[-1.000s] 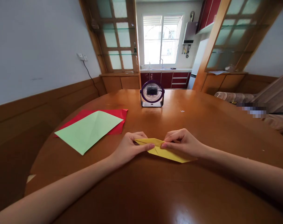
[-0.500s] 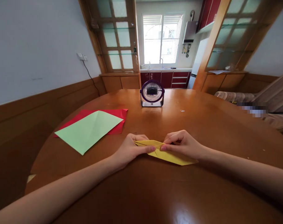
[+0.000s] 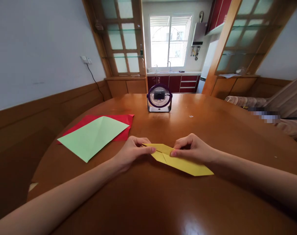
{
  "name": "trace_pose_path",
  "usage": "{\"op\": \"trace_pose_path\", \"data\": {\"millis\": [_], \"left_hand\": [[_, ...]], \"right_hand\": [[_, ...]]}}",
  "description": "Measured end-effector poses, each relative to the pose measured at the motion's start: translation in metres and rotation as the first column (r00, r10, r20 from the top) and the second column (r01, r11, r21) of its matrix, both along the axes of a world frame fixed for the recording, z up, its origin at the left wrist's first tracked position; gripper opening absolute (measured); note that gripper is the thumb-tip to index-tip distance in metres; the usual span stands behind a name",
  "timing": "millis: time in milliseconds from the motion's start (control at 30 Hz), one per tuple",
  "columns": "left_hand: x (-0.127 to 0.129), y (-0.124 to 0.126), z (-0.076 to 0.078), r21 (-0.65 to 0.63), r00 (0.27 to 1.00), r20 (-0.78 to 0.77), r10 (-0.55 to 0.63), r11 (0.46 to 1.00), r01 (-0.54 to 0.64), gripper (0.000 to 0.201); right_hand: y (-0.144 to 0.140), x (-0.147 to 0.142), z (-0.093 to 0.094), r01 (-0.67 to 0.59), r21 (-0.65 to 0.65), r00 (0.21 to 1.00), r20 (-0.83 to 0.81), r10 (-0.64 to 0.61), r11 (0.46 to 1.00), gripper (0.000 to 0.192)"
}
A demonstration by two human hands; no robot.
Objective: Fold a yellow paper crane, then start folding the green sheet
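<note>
A folded sheet of yellow paper [image 3: 182, 163] is held between both hands, a little above the table. It is long and narrow, with pointed ends and crease lines near its middle. My left hand [image 3: 133, 151] pinches its left end, the thumb lying on top. On the upper edge, right of the middle, my right hand [image 3: 193, 148] grips the paper between thumb and fingers. The paper's right end sticks out free below that hand. Fingertips under the paper are hidden.
A light green sheet [image 3: 94, 138] lies over red paper [image 3: 125, 133] on the left of the round wooden table [image 3: 148, 202]. Beyond the hands stands a small purple fan [image 3: 159, 98]. A small whitish scrap [image 3: 191, 116] lies on the table to the fan's right.
My hands have moved apart, the left one shifting left toward the paper's tip. More of the paper's middle now shows, and its right end reaches slightly further right.
</note>
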State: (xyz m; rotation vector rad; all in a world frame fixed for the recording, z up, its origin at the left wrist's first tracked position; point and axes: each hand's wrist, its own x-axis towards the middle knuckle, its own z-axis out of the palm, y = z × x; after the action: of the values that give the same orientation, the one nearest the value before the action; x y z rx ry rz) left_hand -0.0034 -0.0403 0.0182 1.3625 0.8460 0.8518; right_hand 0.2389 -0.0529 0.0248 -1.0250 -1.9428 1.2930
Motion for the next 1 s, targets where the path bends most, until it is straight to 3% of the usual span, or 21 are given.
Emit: {"op": "trace_pose_path", "data": {"millis": [533, 767, 933, 1000], "left_hand": [[-0.007, 0.01, 0.0, -0.005, 0.997, 0.076, 0.033, 0.999, -0.033, 0.013], [-0.022, 0.028, 0.001, -0.069, 0.943, 0.158, 0.293, 0.956, -0.286, 0.013], [0.0, 0.013, -0.005, -0.081, 0.984, 0.169, 0.046, 0.996, -0.032, 0.034], [0.01, 0.006, -0.008, -0.113, 0.987, 0.162, 0.019, 0.994, 0.0, 0.041]], "right_hand": [[0.006, 0.003, 0.001, 0.021, -0.157, 0.998, -0.047, -0.029, 0.987, 0.03], [0.012, 0.008, 0.0, 0.125, -0.224, 0.989, -0.056, -0.14, 0.967, 0.031], [0.011, 0.003, -0.007, 0.157, -0.281, 0.979, -0.083, -0.187, 0.947, 0.036], [0.009, 0.0, -0.01, 0.157, -0.297, 0.979, -0.075, -0.187, 0.942, 0.038]]}}
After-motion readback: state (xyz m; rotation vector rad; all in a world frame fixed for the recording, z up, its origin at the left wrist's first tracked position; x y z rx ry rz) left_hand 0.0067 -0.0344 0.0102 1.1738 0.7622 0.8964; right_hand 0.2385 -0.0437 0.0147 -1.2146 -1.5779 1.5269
